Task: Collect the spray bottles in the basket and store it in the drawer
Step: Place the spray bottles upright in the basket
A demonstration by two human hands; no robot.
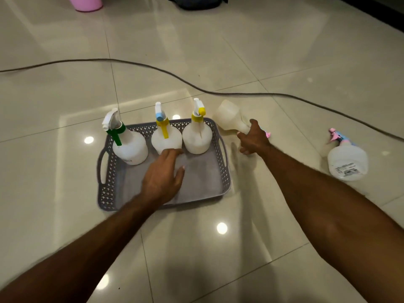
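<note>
A grey perforated basket (220,171) sits on the tiled floor. Three white spray bottles stand along its far side: a green-triggered one (130,147), a yellow-and-blue one (166,138) and a yellow-topped one (197,136). My left hand (162,176) hovers over the basket with relaxed fingers, fingertips touching the base of the middle bottle. My right hand (253,138) grips the neck of a fourth white bottle (229,118), tipped on its side just right of the basket, its pink head mostly hidden behind the hand. A fifth bottle with a pink-and-blue head (347,159) stands on the floor at the right.
A dark cable (175,74) snakes across the floor behind the basket. A pink bucket (86,3) and a dark bag (196,2) sit at the far edge. Dark furniture edges the top right corner.
</note>
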